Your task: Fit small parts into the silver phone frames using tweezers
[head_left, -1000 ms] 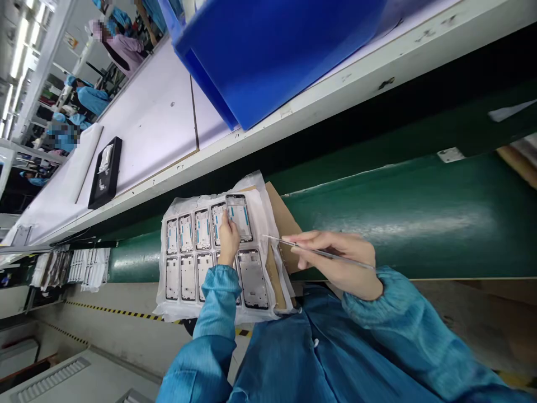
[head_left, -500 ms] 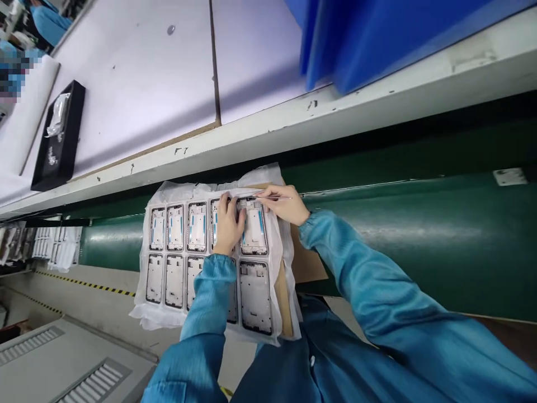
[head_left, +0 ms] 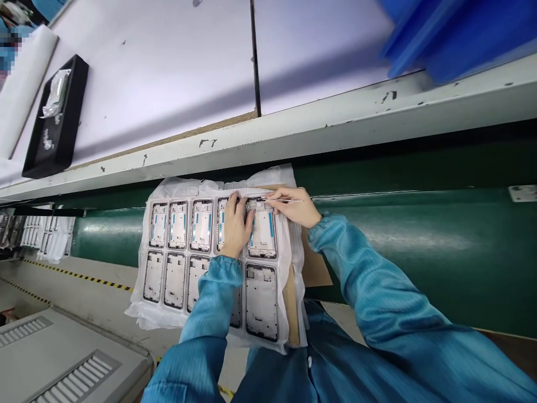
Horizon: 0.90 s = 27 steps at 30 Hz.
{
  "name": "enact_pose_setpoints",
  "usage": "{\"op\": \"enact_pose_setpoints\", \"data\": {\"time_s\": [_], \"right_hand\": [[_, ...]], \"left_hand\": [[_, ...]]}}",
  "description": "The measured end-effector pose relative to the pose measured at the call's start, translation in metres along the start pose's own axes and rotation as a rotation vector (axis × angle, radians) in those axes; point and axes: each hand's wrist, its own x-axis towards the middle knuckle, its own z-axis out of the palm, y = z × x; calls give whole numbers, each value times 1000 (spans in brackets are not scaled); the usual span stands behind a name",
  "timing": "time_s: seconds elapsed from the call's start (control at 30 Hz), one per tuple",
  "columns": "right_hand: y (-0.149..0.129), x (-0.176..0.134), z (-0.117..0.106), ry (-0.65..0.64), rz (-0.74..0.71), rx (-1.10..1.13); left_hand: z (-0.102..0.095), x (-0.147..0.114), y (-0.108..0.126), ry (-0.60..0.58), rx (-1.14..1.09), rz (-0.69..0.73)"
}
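Note:
A white plastic tray (head_left: 188,253) holds phone frames in two rows; those in the upper row carry blue strips. My left hand (head_left: 237,226) lies over the upper row with its fingers stretched out and the thumb apart, fingertips at the top edge of the rightmost phone frame (head_left: 263,232). It partly covers the frame beside that one. My right hand (head_left: 296,206) pinches a pair of thin metal tweezers (head_left: 293,200), held nearly level. Their tip is at the top edge of the rightmost frame; whether it grips anything is too small to tell.
Beneath the tray are white sheets and brown cardboard (head_left: 314,266), over a green conveyor belt (head_left: 398,240). A white shelf edge (head_left: 302,126) runs above. On the shelf are a black box (head_left: 62,123) and blue bins (head_left: 470,39). A grey cabinet (head_left: 62,358) stands lower left.
The view has shifted, so the shelf things appear displaced. Both hands stay at the rightmost upper frame, the tweezers still in my right hand.

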Motion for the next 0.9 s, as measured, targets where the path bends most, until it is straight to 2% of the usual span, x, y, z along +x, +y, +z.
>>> {"op": "enact_pose_setpoints", "data": {"time_s": [0.4,0.63,0.9], "right_hand": [[0,-1,2,-4,-3,9],[-1,-5,0,33,-31,0],[10,-5,3,33,-50,2]], "left_hand": [[-1,-1,3,-19,78,56],[0,-2,5,-63,242,80],[1,-2,1,-86,316,111]]}}
